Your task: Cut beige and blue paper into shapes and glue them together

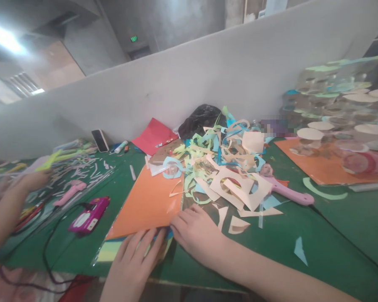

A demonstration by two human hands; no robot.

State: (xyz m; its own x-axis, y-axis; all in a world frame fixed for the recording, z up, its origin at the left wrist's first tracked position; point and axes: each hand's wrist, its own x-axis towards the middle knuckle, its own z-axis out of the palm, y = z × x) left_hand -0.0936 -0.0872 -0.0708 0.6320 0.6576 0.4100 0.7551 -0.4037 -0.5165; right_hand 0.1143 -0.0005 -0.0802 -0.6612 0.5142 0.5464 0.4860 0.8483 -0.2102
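My left hand (132,262) lies at the bottom centre, its fingers gripping the near edge of a stack of coloured paper (146,205), orange on top with yellow and blue sheets showing below. My right hand (195,230) sits just beside it, fingertips pressed at the stack's near right corner. Right past that hand rises a heap of cut paper scraps (220,167) in cream, pale green and blue. A co-worker's hand (34,180) reaches in at the far left, near a yellow-green strip (48,161).
A magenta device (88,214) trails a black cable on the green table mat (349,222). A pink-handled tool (290,191) lies right of the heap. A phone (100,140), red paper (154,136) and black bag (200,121) stand along a grey partition (176,84).
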